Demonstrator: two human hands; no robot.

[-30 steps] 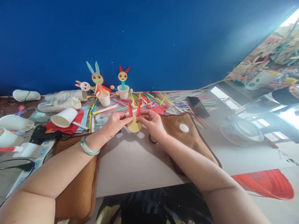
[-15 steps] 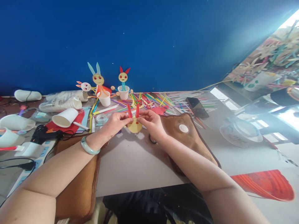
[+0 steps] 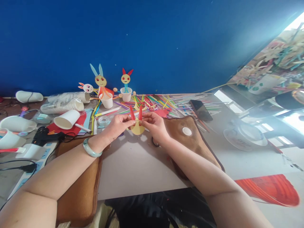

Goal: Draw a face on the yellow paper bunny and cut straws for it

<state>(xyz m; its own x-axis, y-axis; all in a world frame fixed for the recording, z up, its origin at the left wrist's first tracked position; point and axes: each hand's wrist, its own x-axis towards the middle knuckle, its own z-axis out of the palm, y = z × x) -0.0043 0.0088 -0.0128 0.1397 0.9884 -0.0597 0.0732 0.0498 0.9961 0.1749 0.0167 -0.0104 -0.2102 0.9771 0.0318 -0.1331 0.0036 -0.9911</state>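
Above the table's middle, a round yellow paper rabbit head [image 3: 137, 129] with two upright red ears is held between both hands. My left hand [image 3: 120, 126] pinches it at the base of the left ear. My right hand [image 3: 155, 125] grips it at the base of the right ear, fingers closed. The fingertips hide part of the disc's upper edge. Beyond the hands stand a rabbit figure with blue ears [image 3: 101, 80] and a smaller one with red ears [image 3: 125, 79], each in a white paper cup. A white rabbit face [image 3: 88, 88] leans beside them.
Colourful paper strips [image 3: 163, 103] lie along the blue wall. Left are paper cups [image 3: 66, 119], a black glue gun [image 3: 47, 136] and a power strip [image 3: 45, 158]. Brown cushions [image 3: 78, 183] flank the work spot, the right one bearing a white disc [image 3: 186, 131]. A phone [image 3: 200, 110] lies behind it.
Both hands keep the same pinch on the rabbit head, with hardly any motion. The whole view has shifted very slightly.
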